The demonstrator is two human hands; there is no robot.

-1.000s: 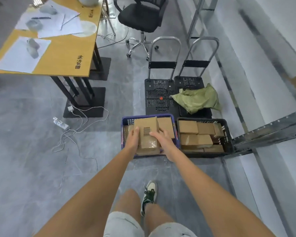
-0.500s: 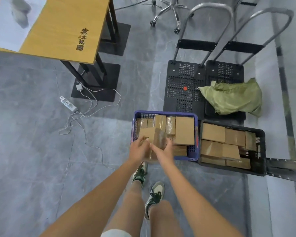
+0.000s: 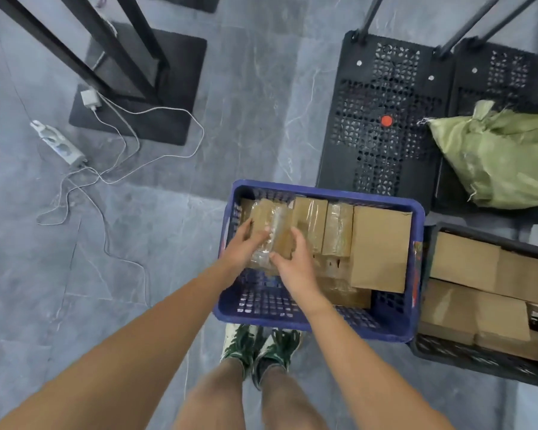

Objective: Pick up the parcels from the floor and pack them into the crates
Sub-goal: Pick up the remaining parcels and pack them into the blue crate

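Observation:
A taped brown cardboard parcel [image 3: 274,225] is held on edge inside the left end of the blue crate [image 3: 415,274]. My left hand [image 3: 244,246] grips its left side and my right hand [image 3: 292,262] grips its right side and near edge. Several more brown parcels [image 3: 379,246] fill the crate's middle and right, some standing upright. To the right, a black crate [image 3: 479,363] holds several flat cardboard parcels [image 3: 466,262].
Two black platform trolleys [image 3: 382,119] stand behind the crates; a green woven sack [image 3: 494,162] lies on the right one. At the left are black table legs and base plates [image 3: 143,97], a power strip [image 3: 58,144] and loose white cables [image 3: 118,169]. My shoes [image 3: 261,346] touch the blue crate's near wall.
I have leaned in over the blue crate. Both hands lowered the parcel from above the crate and turned it on edge into the crate's left end.

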